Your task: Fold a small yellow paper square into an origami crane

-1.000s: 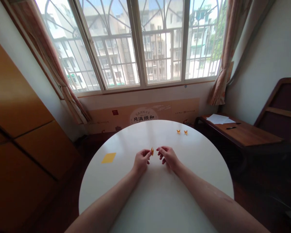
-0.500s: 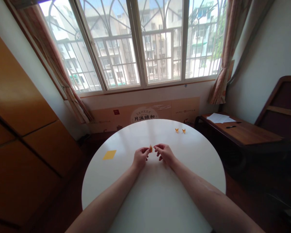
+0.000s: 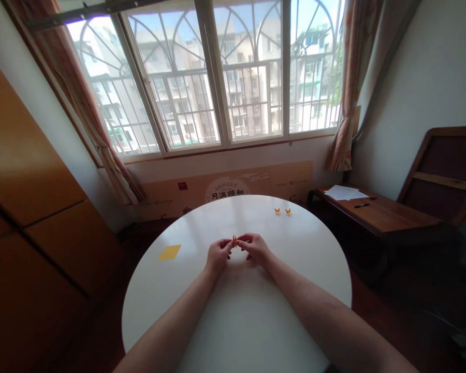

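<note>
Between the fingertips of both hands is a small folded piece of orange-yellow paper (image 3: 235, 239) with pointed tips sticking up. My left hand (image 3: 218, 255) pinches it from the left, thumb and forefinger closed. From the other side my right hand (image 3: 255, 247) pinches it too, its other fingers curled beneath. The lower part of the folded paper is hidden by the fingers. Off to the left, a flat yellow paper sheet (image 3: 170, 252) lies on the round white table (image 3: 233, 321). Two small folded orange paper figures (image 3: 277, 211) stand side by side toward the table's far right.
A wooden bench (image 3: 388, 215) at the right bears white papers (image 3: 345, 192) and a small dark object (image 3: 361, 205). Behind the table, a printed cardboard panel (image 3: 171, 191) leans below the barred window. Wooden cabinets (image 3: 34, 171) stand at the left.
My right hand has closed in on the folded paper from the right and now pinches it; before, a gap lay between them. The whole view has shifted slightly.
</note>
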`<state>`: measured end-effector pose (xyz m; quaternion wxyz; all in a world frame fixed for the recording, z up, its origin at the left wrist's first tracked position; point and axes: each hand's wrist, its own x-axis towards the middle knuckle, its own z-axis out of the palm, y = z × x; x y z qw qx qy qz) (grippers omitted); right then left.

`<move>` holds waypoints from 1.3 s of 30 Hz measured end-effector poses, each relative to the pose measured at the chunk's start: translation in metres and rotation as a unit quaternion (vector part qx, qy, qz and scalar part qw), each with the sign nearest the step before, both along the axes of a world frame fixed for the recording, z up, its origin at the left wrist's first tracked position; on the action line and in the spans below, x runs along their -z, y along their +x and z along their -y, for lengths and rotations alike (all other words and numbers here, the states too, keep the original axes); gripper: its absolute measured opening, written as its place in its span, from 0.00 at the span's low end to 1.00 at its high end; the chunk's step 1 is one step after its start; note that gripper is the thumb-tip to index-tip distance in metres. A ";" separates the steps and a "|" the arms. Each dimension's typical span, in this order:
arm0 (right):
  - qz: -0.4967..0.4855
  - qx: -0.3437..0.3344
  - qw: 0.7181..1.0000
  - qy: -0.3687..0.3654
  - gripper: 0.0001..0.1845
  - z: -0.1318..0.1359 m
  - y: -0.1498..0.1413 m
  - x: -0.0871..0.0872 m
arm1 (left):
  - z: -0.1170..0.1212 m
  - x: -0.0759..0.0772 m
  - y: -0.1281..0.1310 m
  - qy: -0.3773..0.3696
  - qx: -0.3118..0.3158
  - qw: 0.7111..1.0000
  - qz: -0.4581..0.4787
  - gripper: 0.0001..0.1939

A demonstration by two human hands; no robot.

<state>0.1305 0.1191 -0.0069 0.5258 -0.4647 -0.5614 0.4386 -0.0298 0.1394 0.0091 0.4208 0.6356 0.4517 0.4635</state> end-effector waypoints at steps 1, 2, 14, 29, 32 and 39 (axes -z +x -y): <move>0.001 -0.001 1.000 0.001 0.13 -0.001 0.000 0.001 | 0.000 0.000 0.000 0.000 -0.002 1.000 0.004 0.23; 0.001 -0.003 1.000 0.002 0.14 -0.001 -0.001 0.001 | 0.000 0.001 -0.001 -0.001 -0.005 1.000 0.007 0.23; 0.007 -0.028 1.000 0.012 0.17 0.002 -0.002 -0.003 | 0.006 0.000 -0.003 -0.003 -0.008 1.000 0.013 0.21; 0.014 -0.011 0.999 -0.031 0.12 -0.004 -0.004 -0.001 | -0.005 0.005 -0.006 -0.024 0.050 0.998 -0.015 0.18; 0.016 -0.003 0.999 -0.037 0.10 -0.006 -0.005 -0.001 | -0.007 0.003 -0.006 -0.030 0.068 0.997 -0.021 0.18; 0.018 -0.003 0.998 -0.055 0.08 -0.004 -0.004 -0.005 | -0.008 -0.001 -0.008 -0.043 0.105 0.993 -0.035 0.19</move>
